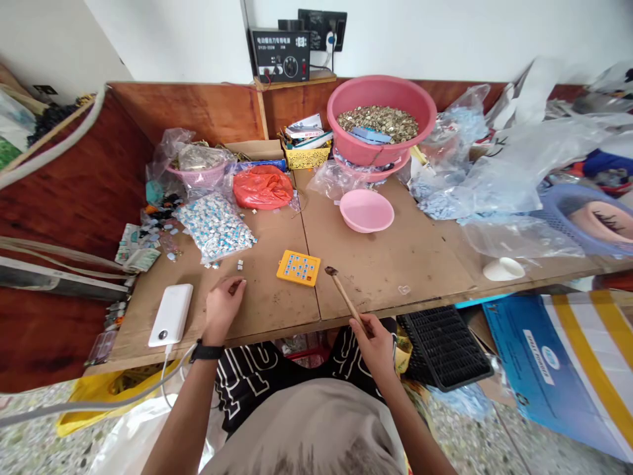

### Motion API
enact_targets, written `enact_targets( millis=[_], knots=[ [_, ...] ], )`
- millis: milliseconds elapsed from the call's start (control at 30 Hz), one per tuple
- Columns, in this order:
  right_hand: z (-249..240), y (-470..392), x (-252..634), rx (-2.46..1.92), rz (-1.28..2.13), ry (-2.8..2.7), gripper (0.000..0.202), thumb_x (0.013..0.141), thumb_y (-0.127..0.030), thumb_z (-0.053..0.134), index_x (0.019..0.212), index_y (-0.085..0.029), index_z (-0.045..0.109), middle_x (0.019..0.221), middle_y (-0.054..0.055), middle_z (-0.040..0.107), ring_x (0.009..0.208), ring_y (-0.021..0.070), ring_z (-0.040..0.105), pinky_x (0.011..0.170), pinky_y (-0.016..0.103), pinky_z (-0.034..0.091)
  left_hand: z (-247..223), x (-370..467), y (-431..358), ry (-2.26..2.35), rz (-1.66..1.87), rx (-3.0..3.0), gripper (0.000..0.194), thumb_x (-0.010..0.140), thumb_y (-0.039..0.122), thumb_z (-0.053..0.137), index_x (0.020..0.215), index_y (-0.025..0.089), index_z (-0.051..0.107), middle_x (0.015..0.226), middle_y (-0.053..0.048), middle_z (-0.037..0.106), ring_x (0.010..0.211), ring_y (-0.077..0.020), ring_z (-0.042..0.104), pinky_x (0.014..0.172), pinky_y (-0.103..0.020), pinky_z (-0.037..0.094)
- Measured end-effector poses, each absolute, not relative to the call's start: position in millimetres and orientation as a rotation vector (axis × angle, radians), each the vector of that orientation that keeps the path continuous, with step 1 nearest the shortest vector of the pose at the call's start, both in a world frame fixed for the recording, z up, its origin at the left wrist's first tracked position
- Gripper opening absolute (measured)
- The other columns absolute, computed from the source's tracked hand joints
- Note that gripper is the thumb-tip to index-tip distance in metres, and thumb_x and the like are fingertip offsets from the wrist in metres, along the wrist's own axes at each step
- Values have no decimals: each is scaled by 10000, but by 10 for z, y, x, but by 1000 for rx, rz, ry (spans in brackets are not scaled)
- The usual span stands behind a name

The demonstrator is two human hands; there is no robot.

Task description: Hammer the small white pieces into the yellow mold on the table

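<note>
One wooden stick point(349, 300) with a dark tip is grasped in the right hand point(373, 340), just over the front edge. The left hand point(226, 300) has its fingers curled above the counter point(405, 264); whether they pinch anything, I can't tell. Between the two, well back from that edge, sits one yellow tray point(295, 281) of small blue-and-white pieces. One white power bank point(171, 315) lies at left; rightward, a broad stretch of counter runs to one white cup point(503, 269).
</note>
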State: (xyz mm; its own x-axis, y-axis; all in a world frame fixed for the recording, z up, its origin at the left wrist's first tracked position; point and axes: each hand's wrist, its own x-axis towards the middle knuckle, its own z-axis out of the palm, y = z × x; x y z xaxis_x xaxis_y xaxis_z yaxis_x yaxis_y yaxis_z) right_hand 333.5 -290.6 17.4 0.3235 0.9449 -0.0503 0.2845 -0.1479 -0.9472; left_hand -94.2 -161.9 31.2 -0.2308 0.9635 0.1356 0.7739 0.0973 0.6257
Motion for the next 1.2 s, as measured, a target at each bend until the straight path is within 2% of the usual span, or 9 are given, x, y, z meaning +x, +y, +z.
enact_targets(
  millis=[67,167,267,400,700,867,967,1067,1200],
  knots=[
    [216,-2932,3348,-1582,995,-998,578,942,-763,866,1163,-234,793,998,121,865,759,273,767,627,380,628,269,-943,-1639,2030,878,1705,367,986,539,673,1101,246,862,1093,-92,875,917,-276,799,944,-409,660],
    [349,-2998,3316,-1458,1311,-801,789,866,-757,942,1407,-213,759,843,41,806,457,143,547,377,259,388,207,-906,-1694,1998,934,1740,398,1008,569,675,1130,238,859,1106,-95,867,967,-286,798,998,-434,651],
    [539,-3054,3214,-1266,1630,-660,842,878,-645,984,1539,-195,724,609,-114,578,354,66,345,337,200,251,159,-829,-1729,2006,1003,1811,414,1053,570,655,1142,215,848,1132,-117,856,1007,-299,790,1054,-467,629],
    [769,-3054,3045,-1039,1879,-494,651,902,-509,983,1438,-189,798,551,-158,427,344,43,240,326,189,215,144,-729,-1738,2070,965,1841,418,1087,558,624,1153,202,833,1158,-137,842,1049,-318,772,1098,-503,594],
    [798,-2943,2820,-1008,1907,-446,424,825,-423,972,1156,-190,844,504,-165,384,342,45,213,333,201,178,145,-701,-1768,2101,911,1861,405,1115,538,603,1174,205,826,1203,-143,834,1147,-325,750,1170,-521,539],
    [566,-2944,2843,-1304,1857,-617,503,818,-609,946,1026,-182,780,439,-150,399,323,73,266,329,225,188,99,-725,-1778,2089,991,1854,364,1090,512,636,1142,212,834,1210,-150,845,1189,-348,755,1186,-552,546],
    [421,-3014,2914,-1530,1770,-794,519,825,-678,912,947,-199,753,452,-121,425,336,88,304,349,240,184,88,-723,-1783,2049,1025,1778,347,1048,519,679,1128,221,837,1175,-129,855,1114,-329,777,1153,-534,586],
    [333,-3090,2985,-1613,1676,-950,444,812,-605,920,899,-193,777,567,-69,522,434,94,384,419,241,236,104,-613,-1775,1954,1045,1634,375,1000,562,719,1128,229,834,1129,-97,863,993,-290,797,1043,-470,646],
    [309,-3113,3039,-1597,1576,-1098,362,813,-513,866,933,-172,846,658,-29,587,557,118,435,522,254,317,198,-250,-1692,1740,1042,1644,390,1041,599,699,1136,240,819,1152,-89,866,1039,-278,810,1019,-426,658]
  ],
)
